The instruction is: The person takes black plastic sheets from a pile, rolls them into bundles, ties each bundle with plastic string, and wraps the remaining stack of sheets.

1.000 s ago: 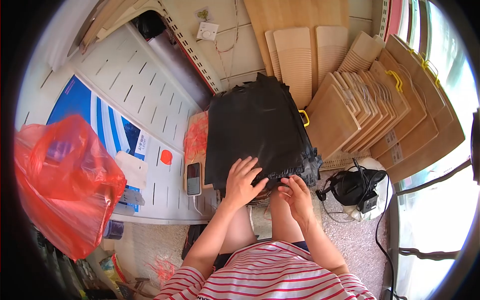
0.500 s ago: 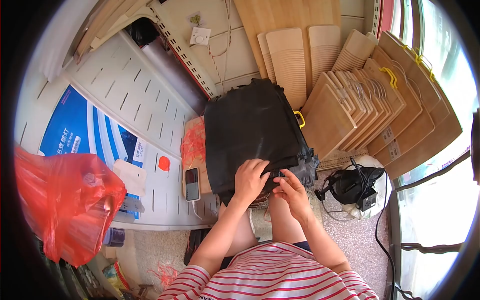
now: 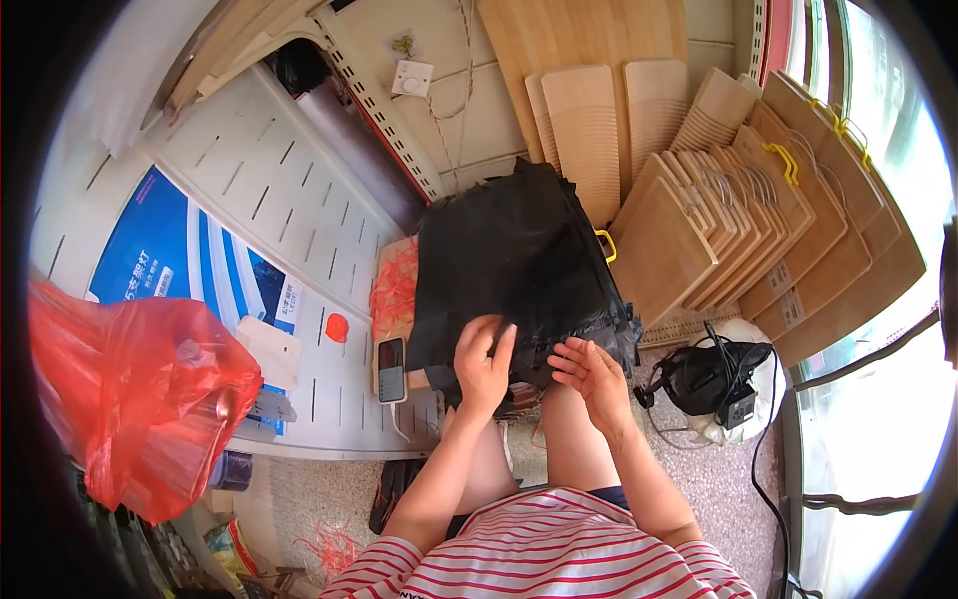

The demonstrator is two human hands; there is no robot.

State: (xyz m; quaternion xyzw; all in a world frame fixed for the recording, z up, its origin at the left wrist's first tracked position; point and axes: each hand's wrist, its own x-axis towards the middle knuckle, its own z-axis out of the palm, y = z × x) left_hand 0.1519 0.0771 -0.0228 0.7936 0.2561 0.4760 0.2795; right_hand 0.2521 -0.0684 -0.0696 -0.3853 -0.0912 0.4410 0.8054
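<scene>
One black stack (image 3: 514, 255) in front of the legs (image 3: 579, 439)

Thumb and fingers stand apart on the left hand (image 3: 484, 371), over the stack's near edge; contact is hard to tell. Fingers loosely spread, the right hand (image 3: 599, 387) is near the creased near-right corner. The stack looks almost square, long axis unclear, its sides running far-to-near. Left lies a phone (image 3: 391, 371); right, wooden boards (image 3: 664, 235); speckled floor (image 3: 689, 479) opens at near right.
</scene>
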